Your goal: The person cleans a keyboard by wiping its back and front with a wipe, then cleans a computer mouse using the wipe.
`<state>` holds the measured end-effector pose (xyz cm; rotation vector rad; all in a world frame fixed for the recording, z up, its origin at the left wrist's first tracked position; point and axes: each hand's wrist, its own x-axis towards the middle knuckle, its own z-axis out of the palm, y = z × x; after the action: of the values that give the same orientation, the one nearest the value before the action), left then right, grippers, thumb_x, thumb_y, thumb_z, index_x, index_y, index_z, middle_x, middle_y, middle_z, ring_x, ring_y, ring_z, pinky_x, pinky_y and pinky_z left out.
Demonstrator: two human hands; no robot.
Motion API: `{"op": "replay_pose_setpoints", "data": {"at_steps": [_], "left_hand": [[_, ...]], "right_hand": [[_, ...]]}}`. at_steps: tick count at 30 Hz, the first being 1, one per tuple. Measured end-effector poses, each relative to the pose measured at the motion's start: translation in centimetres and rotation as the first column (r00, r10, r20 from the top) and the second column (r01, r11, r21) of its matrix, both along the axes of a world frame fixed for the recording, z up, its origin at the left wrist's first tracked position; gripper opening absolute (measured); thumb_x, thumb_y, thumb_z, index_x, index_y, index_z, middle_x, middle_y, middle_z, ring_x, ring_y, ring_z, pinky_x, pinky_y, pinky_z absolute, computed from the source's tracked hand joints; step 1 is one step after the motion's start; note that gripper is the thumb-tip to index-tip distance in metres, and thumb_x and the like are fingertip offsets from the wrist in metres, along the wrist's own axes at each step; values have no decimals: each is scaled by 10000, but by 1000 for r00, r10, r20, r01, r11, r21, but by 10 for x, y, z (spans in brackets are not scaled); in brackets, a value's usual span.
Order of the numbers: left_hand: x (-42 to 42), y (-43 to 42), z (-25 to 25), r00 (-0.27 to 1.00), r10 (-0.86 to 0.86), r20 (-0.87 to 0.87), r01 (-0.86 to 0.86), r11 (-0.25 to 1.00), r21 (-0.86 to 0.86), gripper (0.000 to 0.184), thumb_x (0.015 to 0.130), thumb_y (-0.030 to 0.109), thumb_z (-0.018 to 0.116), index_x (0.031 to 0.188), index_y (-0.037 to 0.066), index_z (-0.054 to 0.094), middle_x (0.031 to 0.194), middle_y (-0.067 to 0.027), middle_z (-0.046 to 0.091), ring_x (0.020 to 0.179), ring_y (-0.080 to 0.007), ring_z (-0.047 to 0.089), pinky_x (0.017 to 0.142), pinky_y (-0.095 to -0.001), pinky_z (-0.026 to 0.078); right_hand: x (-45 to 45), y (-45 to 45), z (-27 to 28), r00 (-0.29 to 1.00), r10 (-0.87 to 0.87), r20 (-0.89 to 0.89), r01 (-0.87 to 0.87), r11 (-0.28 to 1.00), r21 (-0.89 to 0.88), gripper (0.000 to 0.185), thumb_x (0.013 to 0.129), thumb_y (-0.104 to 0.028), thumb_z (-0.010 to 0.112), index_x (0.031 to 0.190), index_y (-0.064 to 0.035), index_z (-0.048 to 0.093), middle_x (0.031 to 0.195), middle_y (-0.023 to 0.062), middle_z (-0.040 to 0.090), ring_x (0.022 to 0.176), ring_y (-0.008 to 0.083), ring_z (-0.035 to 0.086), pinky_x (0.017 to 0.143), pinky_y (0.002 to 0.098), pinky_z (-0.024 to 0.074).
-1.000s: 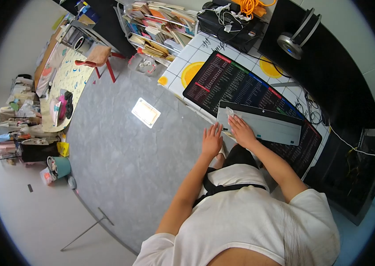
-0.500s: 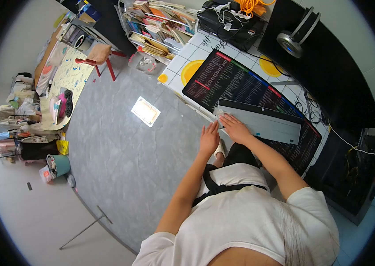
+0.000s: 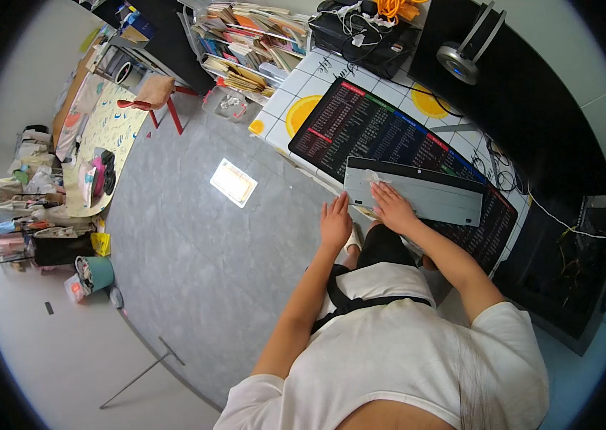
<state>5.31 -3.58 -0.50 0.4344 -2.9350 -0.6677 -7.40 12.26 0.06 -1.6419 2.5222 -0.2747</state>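
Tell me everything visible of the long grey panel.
The long grey panel is flat and roughly rectangular, with a black strip along its far edge and small dark marks by its near edge. It looks like smooth plastic or metal. It lies on the dark printed mat. The right hand rests on it near its left end, fingers at a pale crumpled scrap. The left hand is by its corner; contact is unclear.

What looks like a keyboard (image 3: 435, 199) lies on a mat (image 3: 374, 122) on the bench (image 3: 294, 82), a monitor (image 3: 525, 107) behind.
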Motion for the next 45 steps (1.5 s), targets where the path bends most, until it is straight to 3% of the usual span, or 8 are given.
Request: {"op": "replay_pose_setpoints", "data": {"at_steps": [9, 18, 24, 28, 30, 33, 37, 45], "left_hand": [[1, 4, -2, 999, 26, 36, -27, 1000, 3, 554, 722, 63, 493, 1266, 57, 388, 1325, -54, 368, 1179, -230, 382, 999, -449, 262], [-2, 8, 7, 995, 102, 0, -102, 994, 29, 518, 709, 57, 487, 1225, 78, 450, 1289, -49, 427, 1065, -267, 479, 975, -447, 298], [-4, 6, 11, 996, 75, 46, -77, 996, 44, 518, 701, 70, 493, 1217, 65, 453, 1292, -62, 422, 1069, -273, 479, 964, -447, 313], [-5, 5, 12, 997, 44, 69, -45, 999, 9, 520, 697, 65, 488, 1216, 54, 449, 1295, -68, 416, 1077, -277, 474, 959, -450, 318], [-6, 5, 9, 995, 72, 71, -77, 995, 65, 516, 695, 60, 482, 1210, 48, 451, 1299, -69, 409, 1080, -279, 474, 953, -450, 325], [-6, 7, 6, 996, 87, 21, -88, 994, 67, 495, 689, 51, 479, 1183, 26, 470, 1272, -82, 432, 1039, -292, 492, 916, -426, 364], [-13, 8, 7, 995, 103, 19, -104, 989, 109, 491, 677, 48, 478, 1165, -1, 489, 1251, -104, 457, 1033, -279, 507, 934, -413, 351], [-12, 6, 13, 999, 52, -10, -52, 998, 28, 464, 665, 45, 493, 1125, -16, 498, 1191, -116, 480, 944, -319, 514, 835, -380, 421]], "right_hand": [[3, -23, 3, 997, 40, 61, -39, 999, -26, 489, 851, -223, 458, 1282, -20, 348, 1371, 87, 293, 1267, 242, 266, 1045, 343, 211], [22, 3, -6, 923, -379, 65, 381, 924, -38, 547, 874, -293, 430, 1325, -31, 267, 1399, 93, 234, 1299, 250, 186, 1061, 366, 154], [21, -56, -13, 991, -109, 80, 122, 974, -189, 497, 855, -266, 448, 1280, -26, 353, 1366, 97, 295, 1285, 253, 224, 1056, 369, 174], [16, -21, 8, 954, -195, 227, 243, 947, -210, 342, 828, -169, 489, 1153, -64, 501, 1268, 64, 408, 1196, 238, 349, 976, 357, 313], [11, 6, 13, 854, -378, 358, 407, 913, -8, 330, 808, -126, 515, 1129, -50, 512, 1239, 79, 429, 1165, 233, 380, 953, 358, 338], [12, 31, 4, 819, -436, 373, 526, 830, -186, 368, 792, -98, 531, 1152, -29, 492, 1241, 85, 429, 1154, 237, 390, 963, 353, 327], [7, 15, -9, 907, -413, 81, 420, 877, -232, 438, 789, -102, 536, 1203, 2, 442, 1309, 85, 377, 1214, 255, 339, 1004, 343, 282], [9, -45, -8, 989, -113, 97, 132, 968, -215, 423, 859, -142, 408, 1257, 1, 373, 1359, 109, 319, 1269, 230, 277, 1048, 341, 218]]}}
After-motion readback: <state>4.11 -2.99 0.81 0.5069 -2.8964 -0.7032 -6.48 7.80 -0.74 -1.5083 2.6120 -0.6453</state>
